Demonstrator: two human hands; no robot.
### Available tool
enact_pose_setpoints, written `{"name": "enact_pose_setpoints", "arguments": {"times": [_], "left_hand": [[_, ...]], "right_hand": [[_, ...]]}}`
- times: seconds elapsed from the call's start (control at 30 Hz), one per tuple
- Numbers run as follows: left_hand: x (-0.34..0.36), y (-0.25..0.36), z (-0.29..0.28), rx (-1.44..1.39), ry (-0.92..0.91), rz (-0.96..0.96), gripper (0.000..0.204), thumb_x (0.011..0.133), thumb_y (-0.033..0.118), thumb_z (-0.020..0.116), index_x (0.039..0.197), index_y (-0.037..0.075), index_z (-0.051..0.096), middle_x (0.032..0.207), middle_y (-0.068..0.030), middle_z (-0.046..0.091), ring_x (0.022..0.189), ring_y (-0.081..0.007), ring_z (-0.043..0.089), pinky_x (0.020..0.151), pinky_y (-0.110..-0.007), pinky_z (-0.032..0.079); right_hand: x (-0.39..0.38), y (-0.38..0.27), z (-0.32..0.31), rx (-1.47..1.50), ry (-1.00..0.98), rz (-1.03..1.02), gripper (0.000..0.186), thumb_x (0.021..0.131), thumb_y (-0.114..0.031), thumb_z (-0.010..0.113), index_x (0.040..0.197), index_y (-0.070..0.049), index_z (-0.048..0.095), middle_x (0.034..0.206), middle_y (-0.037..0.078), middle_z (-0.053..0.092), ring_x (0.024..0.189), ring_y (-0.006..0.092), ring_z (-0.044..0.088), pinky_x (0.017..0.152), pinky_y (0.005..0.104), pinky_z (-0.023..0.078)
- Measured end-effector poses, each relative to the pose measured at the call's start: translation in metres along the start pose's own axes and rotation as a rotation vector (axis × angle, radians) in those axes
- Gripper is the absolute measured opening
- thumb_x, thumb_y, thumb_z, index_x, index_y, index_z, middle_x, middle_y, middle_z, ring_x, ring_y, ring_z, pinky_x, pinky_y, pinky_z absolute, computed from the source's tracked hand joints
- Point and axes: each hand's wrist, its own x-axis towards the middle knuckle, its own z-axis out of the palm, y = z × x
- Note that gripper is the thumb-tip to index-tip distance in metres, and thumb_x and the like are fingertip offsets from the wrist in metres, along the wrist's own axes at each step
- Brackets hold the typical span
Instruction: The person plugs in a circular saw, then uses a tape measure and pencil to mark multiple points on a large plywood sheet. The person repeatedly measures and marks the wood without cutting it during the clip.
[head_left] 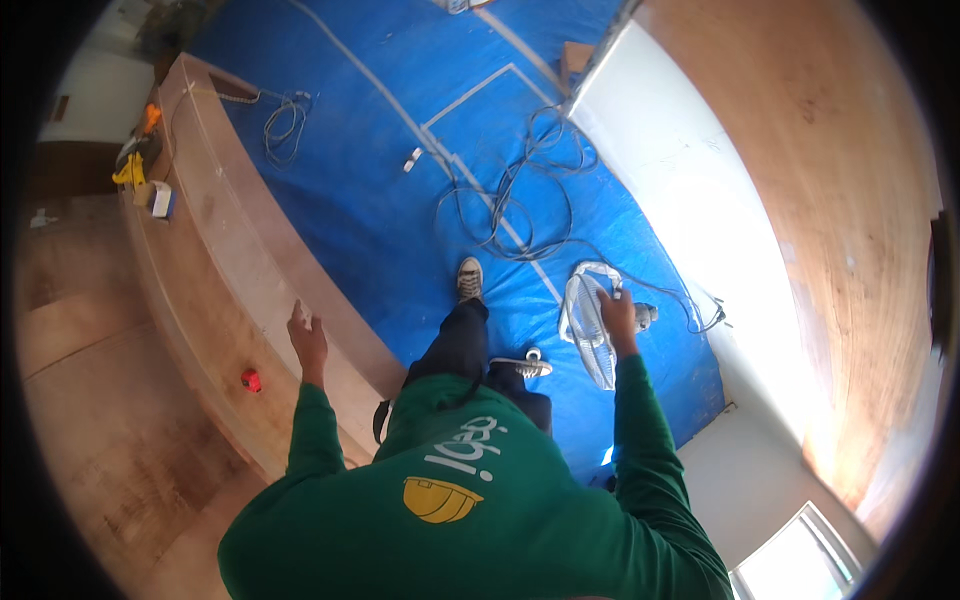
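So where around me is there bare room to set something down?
The wooden counter is bare between the red object and the small box near its far end. So is the blue sheeting between that counter and your forward shoe. Crowded: around the yellow tool, the tangled cable, and your right hand at the white mesh object.

Daylight floods the right side: the window (795, 562) at lower right is blown out, and the white wall panel (690, 180) glares almost featureless. Soft sheen lies over the blue floor sheet (365, 215), while the plywood floor (95, 410) at far left sinks into dim brown. Fisheye distortion bows the long wooden table (230, 240), and a black vignette rings the view. Fine detail around the left hand (309, 348) is soft.
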Motion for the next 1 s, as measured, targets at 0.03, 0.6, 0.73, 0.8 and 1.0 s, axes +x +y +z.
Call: {"name": "enact_pose_setpoints", "arguments": {"times": [0.03, 0.6, 0.73, 0.8, 1.0], "left_hand": [[0.012, -0.015, -0.014, -0.032, 0.033, 0.023, 0.068, 0.106, 0.021, 0.072, 0.169, 0.01, 0.047, 0.146, -0.0254, 0.059, 0.125, -0.0397, 0.065, 0.11, -0.048, 0.054], [0.216, -0.05, -0.065, 0.085, 0.139, 0.025, 0.086, 0.103, 0.042, 0.076, 0.171, 0.004, 0.038, 0.167, -0.0296, 0.04, 0.151, -0.048, 0.047, 0.125, -0.054, 0.044], [0.233, -0.051, -0.038, 0.114, 0.175, 0.013, 0.086, 0.104, 0.047, 0.074, 0.17, 0.005, 0.039, 0.168, -0.0293, 0.039, 0.153, -0.0478, 0.044, 0.124, -0.055, 0.044], [0.229, -0.053, -0.016, 0.235, 0.282, 0.004, 0.089, 0.104, 0.053, 0.073, 0.171, 0.005, 0.039, 0.17, -0.0292, 0.036, 0.155, -0.0481, 0.04, 0.127, -0.056, 0.037], [0.23, -0.062, 0.002, 0.179, 0.333, -0.016, 0.093, 0.104, 0.063, 0.067, 0.17, 0.004, 0.041, 0.172, -0.0269, 0.029, 0.161, -0.0468, 0.03, 0.131, -0.059, 0.029]], "right_hand": [[-0.029, 0.015, 0.024, 0.105, -0.036, 0.138, 0.078, 0.095, -0.039, 0.083, 0.146, 0.014, 0.058, 0.132, 0.038, 0.071, 0.127, 0.0514, 0.068, 0.11, 0.0544, 0.052], [0.08, -0.245, 0.144, -0.231, -0.524, -0.319, 0.052, 0.099, -0.026, 0.079, 0.14, 0.003, 0.065, 0.101, 0.02, 0.079, 0.076, 0.0246, 0.079, 0.071, 0.0389, 0.062], [0.152, -0.283, 0.19, -0.132, -0.64, -0.031, 0.058, 0.096, -0.036, 0.083, 0.135, 0.003, 0.069, 0.103, 0.026, 0.08, 0.102, 0.0455, 0.078, 0.094, 0.052, 0.06], [0.196, -0.292, 0.232, -0.156, -0.746, 0.036, 0.056, 0.096, -0.036, 0.082, 0.133, 0.004, 0.07, 0.105, 0.026, 0.08, 0.104, 0.046, 0.077, 0.092, 0.0531, 0.06], [0.328, -0.311, 0.444, -0.472, -0.581, -0.721, 0.055, 0.099, -0.038, 0.08, 0.13, 0.007, 0.069, 0.111, 0.03, 0.078, 0.11, 0.0456, 0.076, 0.089, 0.0543, 0.059]]}}
